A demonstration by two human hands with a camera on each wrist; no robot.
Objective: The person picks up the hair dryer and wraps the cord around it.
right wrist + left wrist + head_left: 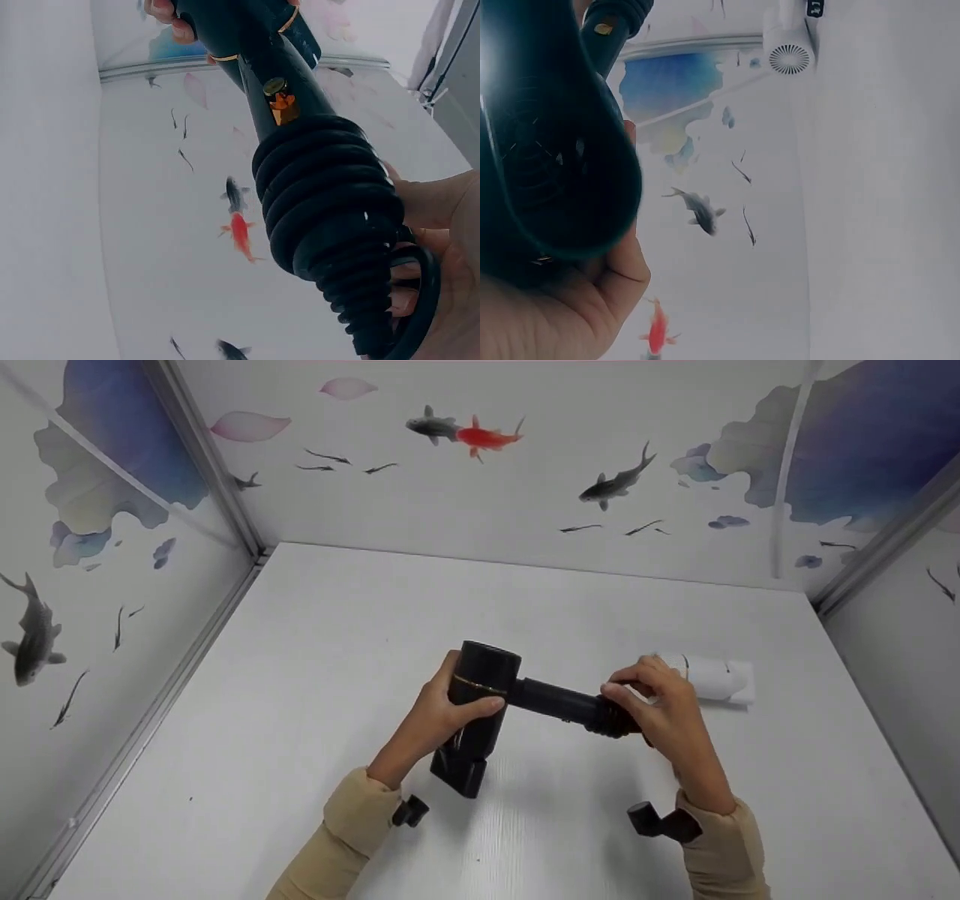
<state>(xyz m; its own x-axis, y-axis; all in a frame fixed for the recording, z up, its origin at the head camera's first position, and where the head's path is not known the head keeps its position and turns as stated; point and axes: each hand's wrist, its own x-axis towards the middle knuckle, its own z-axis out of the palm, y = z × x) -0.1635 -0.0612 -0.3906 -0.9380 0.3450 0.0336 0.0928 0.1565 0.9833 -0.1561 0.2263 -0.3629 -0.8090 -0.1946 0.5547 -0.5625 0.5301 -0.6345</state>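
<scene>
A black hair dryer (481,727) with a thin gold ring is held above the table, its nozzle (459,774) pointing down toward the near side. My left hand (435,711) grips its barrel, thumb across the front. The handle (559,700) reaches out to the right, and the black power cord (330,195) is wound in coils around its end. At those coils my right hand (666,706) holds the cord with bent fingers. A loop of cord (429,300) stands out beside the fingers in the right wrist view. The left wrist view looks into the dark nozzle mouth (570,187).
A white hair dryer (724,681) lies on the white table (337,615) behind my right hand; its round vent grille (790,59) shows in the left wrist view. Panels painted with fish (489,436) enclose the table at the back and sides.
</scene>
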